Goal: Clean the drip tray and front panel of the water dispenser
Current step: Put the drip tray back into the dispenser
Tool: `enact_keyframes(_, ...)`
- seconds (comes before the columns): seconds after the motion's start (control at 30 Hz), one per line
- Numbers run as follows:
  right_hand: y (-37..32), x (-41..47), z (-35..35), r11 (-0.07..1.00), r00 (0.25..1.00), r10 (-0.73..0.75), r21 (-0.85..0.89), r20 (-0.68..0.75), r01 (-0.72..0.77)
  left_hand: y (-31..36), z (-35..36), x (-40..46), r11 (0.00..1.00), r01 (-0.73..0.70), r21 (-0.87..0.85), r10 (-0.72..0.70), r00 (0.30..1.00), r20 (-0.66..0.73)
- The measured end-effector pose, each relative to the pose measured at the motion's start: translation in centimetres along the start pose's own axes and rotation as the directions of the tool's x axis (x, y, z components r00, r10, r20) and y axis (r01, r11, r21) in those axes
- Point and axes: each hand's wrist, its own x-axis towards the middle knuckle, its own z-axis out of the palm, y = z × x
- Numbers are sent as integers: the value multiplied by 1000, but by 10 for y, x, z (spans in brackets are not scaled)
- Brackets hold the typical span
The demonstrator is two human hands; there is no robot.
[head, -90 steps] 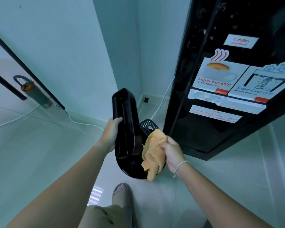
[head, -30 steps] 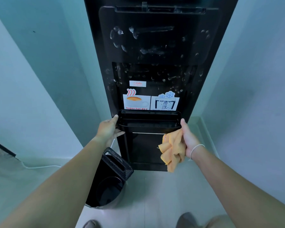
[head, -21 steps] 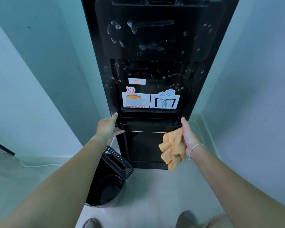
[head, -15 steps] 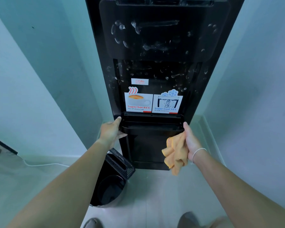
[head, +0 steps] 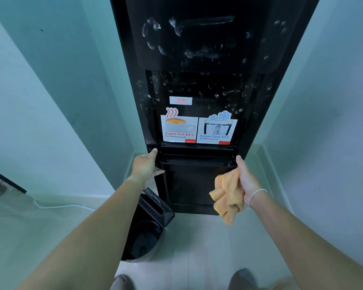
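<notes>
As hands grip, drip tray crosswise, level

Tray at the dispenser front, below two stickers. Left hand at its left end, right hand with cloth at its right. Grille atop bin on floor, lower left.

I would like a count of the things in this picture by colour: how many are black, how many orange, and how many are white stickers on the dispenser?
Black: 4 (water dispenser, drip tray, grille, bin)
Orange: 1 (cloth)
White stickers: 3 (hot label, cool label, warning label)
Total: 8
</notes>
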Motion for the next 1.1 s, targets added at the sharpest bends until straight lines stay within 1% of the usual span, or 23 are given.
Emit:
enact_keyframes(0.2, 4, 3, 1, 1000, 1000, 1, 2, 20, -1, -3, -1, 2, 1000, -7, -11, 7, 1000, 13)
enact_keyframes(0.33, 5, 2, 2, 1000, 999, -17, -2, -29, 17, -6, -1, 4, 1000, -8, -4, 8, 1000, -5)
enact_keyframes(0.4, 4, -2, 2, 1000, 999, -26, -13, -26, 26, -6, -1, 5, 1000, -7, 8, 7, 1000, -9)
enact_keyframes(0.53, 1, -7, 3, 1000, 999, -28, -14, -32, 27, -4, 2, 5, 998, -19, 62, 23, 998, -66)
enact_keyframes(0.6, 0, -11, 3, 1000, 999, -25, -12, -28, 24, -4, 1, 5, 998, -11, 65, 14, 999, -39)
enact_keyframes(0.7, -3, -16, 4, 1000, 1000, -7, -6, -15, 7, -4, 0, 4, 999, -1, 42, 2, 1000, -20)
enact_keyframes(0.8, -5, -18, -1, 1000, 999, 23, -19, 44, -22, -2, -1, 4, 999, 17, 29, -17, 1000, -10)
enact_keyframes(0.87, -11, -30, -3, 995, 990, 51, -88, 129, -40, 1, -3, 2, 999, 33, 28, -33, 999, 27)
enact_keyframes(0.97, -23, -51, -4, 965, 956, 98, -261, 277, -23, 1, -5, 1, 998, 63, 7, -63, 995, 81)
enact_keyframes(1.03, -35, -66, -4, 922, 953, 60, -382, 296, 60, 0, -4, -1, 996, 86, -33, -81, 990, 114)
enact_keyframes(1.1, -53, -82, -3, 866, 953, -31, -467, 302, 176, -1, -6, -2, 993, 104, -55, -95, 984, 148)
